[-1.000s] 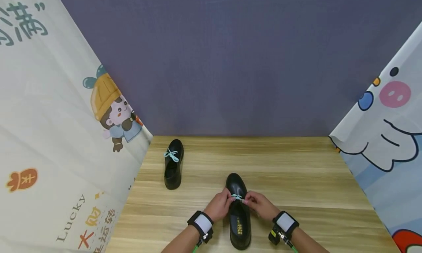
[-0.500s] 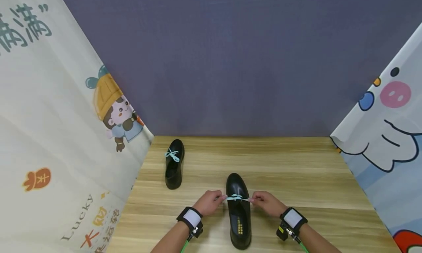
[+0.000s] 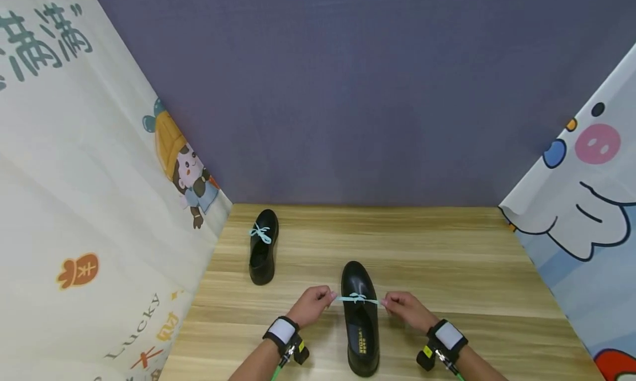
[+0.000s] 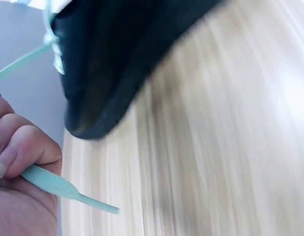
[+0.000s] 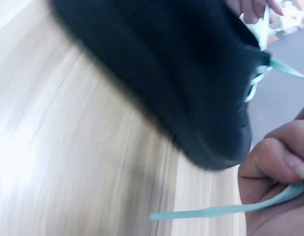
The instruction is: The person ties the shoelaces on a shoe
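A black shoe (image 3: 360,320) stands on the wooden table (image 3: 447,270) near me, toe pointing away, with a light blue lace (image 3: 356,299) stretched straight across its top. My left hand (image 3: 312,305) pinches the lace's left end beside the shoe, and my right hand (image 3: 404,308) pinches the right end. In the left wrist view the curled fingers (image 4: 21,147) grip the lace (image 4: 63,189) next to the shoe's toe (image 4: 100,73). The right wrist view shows fingers (image 5: 277,160) curled round the lace (image 5: 230,210) below the shoe (image 5: 191,93).
A second black shoe (image 3: 262,254) with a tied light blue bow stands further back on the left. Printed cartoon cloths hang at the left (image 3: 89,204) and right (image 3: 581,204) sides, and a purple wall (image 3: 348,94) closes the back.
Both hands have drawn apart from the shoe's middle to its sides, pulling the lace out into a taut line across the shoe.
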`<state>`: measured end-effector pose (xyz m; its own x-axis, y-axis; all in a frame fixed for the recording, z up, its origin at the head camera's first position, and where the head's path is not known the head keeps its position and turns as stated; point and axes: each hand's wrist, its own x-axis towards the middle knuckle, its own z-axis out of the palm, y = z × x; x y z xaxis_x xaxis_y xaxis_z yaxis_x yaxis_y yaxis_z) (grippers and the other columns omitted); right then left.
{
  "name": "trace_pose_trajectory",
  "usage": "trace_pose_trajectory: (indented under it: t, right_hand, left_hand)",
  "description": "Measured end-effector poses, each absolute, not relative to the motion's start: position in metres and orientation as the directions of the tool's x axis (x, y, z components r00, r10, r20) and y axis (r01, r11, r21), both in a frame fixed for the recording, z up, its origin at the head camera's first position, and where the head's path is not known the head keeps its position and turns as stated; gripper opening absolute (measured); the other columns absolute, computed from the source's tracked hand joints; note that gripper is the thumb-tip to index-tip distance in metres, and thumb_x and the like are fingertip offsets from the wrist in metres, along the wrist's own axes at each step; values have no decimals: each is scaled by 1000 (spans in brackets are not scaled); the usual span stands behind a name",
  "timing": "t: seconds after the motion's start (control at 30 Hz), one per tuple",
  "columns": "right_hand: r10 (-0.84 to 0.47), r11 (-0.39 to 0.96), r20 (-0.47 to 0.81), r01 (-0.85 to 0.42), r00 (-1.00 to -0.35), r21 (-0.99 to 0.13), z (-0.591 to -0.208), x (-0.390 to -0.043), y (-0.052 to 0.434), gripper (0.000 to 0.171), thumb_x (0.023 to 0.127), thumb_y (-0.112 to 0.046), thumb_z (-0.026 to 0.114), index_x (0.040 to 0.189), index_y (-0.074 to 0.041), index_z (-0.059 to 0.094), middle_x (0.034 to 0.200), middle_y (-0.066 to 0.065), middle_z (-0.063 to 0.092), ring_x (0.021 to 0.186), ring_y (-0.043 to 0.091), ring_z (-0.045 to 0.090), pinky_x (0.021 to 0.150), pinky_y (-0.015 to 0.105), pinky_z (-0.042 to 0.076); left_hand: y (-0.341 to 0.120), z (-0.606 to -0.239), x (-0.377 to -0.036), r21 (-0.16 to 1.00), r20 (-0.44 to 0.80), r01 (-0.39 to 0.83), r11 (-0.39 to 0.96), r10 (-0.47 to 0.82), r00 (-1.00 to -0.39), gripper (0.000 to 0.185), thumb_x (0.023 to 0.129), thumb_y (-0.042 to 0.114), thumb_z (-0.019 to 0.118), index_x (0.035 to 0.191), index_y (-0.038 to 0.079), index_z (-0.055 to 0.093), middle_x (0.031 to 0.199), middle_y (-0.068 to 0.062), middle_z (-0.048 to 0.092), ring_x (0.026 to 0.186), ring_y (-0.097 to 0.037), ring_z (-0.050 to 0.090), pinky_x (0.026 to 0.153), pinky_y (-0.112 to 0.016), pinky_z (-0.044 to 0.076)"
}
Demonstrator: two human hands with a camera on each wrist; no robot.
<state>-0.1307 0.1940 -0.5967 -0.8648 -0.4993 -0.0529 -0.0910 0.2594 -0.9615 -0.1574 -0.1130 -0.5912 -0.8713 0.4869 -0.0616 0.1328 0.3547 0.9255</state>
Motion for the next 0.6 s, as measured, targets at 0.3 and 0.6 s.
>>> trace_pose_trajectory:
  t: [0.3, 0.6]
  right_hand:
    - [-479, -88, 62, -22, -876, -996, -595, -130, 182, 29, 108, -6, 40, 90, 15, 48, 71, -8, 44, 60, 25, 34, 54, 36, 31]
    - [-401, -474, 190, 26, -896, -880, -596, -132, 163, 34, 107, 2, 34, 106, -7, 66, 100, -2, 67, 89, 9, 60, 76, 22, 48]
  left_hand:
    - [-100, -587, -157, 991, -91, -127, -50, 452, -887, 38, 106, 16, 50, 99, -22, 48, 67, 5, 43, 55, -6, 36, 51, -21, 29]
    - [-84, -587, -158, 958, -5, -107, -267, 354, -935, 35, 104, 12, 52, 100, -21, 45, 86, -3, 56, 78, -17, 50, 70, -27, 42]
